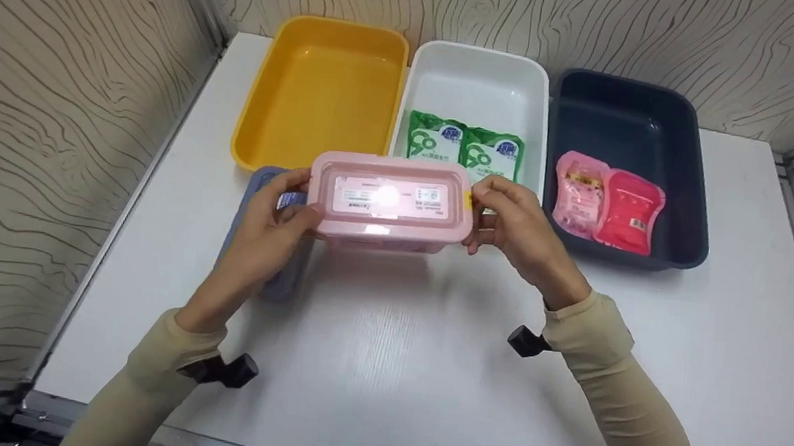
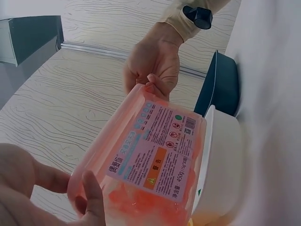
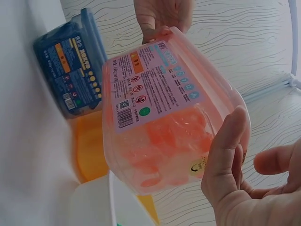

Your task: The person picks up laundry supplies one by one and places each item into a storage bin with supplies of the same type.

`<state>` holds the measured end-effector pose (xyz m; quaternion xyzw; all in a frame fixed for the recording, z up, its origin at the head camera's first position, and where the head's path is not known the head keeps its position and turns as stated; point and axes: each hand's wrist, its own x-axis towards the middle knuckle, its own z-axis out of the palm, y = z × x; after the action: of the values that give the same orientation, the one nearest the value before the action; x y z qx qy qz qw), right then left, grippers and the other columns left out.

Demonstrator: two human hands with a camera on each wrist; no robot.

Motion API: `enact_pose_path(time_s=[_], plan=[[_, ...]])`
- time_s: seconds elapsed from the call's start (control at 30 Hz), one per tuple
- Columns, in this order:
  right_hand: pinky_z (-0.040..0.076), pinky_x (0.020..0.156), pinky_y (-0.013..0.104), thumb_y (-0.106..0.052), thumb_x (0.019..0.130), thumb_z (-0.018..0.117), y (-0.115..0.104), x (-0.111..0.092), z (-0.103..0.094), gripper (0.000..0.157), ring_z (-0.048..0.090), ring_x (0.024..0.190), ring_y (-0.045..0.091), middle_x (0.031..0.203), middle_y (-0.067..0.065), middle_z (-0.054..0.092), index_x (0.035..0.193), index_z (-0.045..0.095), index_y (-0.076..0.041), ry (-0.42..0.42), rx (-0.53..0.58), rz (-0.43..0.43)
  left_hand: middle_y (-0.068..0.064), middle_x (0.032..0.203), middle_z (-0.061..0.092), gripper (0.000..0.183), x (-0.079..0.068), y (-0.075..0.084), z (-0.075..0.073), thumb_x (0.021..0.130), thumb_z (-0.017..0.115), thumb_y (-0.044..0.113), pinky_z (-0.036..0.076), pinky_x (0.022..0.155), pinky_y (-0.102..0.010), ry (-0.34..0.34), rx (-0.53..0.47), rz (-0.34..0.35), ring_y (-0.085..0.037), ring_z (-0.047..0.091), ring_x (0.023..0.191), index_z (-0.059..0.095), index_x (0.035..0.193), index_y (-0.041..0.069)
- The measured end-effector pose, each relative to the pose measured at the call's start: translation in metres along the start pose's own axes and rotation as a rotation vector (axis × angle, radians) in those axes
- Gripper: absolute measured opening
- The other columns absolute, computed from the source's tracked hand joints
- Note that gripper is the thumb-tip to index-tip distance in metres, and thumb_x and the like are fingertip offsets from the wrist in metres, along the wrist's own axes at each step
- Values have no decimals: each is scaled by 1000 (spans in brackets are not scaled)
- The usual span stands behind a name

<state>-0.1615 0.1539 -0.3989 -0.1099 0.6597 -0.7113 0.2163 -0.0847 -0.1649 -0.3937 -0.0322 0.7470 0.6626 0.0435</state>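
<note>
Both hands hold a pink lidded plastic box [image 1: 391, 208] above the table, in front of the white bin. My left hand [image 1: 273, 222] grips its left end, thumb on the lid's rim. At the other end my right hand [image 1: 510, 216] pinches the rim near a yellow sticker. The wrist views show the box's labelled side [image 2: 155, 150] and reddish pieces [image 3: 176, 134] behind the clear wall. A blue lidded box [image 3: 70, 63] stands on the table beyond the pink one, partly covered by my left hand in the head view.
A yellow bin [image 1: 329, 100], a white bin [image 1: 480, 82] and a dark blue bin [image 1: 629, 121] line the back wall. Green packets [image 1: 491, 152] lie in the white bin, and pink and red pouches [image 1: 606, 203] in the dark blue one. Patterned walls enclose the white table [image 1: 382, 374].
</note>
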Motion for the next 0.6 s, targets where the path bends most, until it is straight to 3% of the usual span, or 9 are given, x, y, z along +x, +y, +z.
enact_pose_path(time_s=[0.6], plan=[[62,62,25,-8,110,47,-27,33,19,11,66,65,17,90,9,61,110,57,-2,-12,58,-52,-16,139,51,48,34,30,-37,109,54,10,62,90,-23,-2,-4,39,-26,65,108,47,155,-1]])
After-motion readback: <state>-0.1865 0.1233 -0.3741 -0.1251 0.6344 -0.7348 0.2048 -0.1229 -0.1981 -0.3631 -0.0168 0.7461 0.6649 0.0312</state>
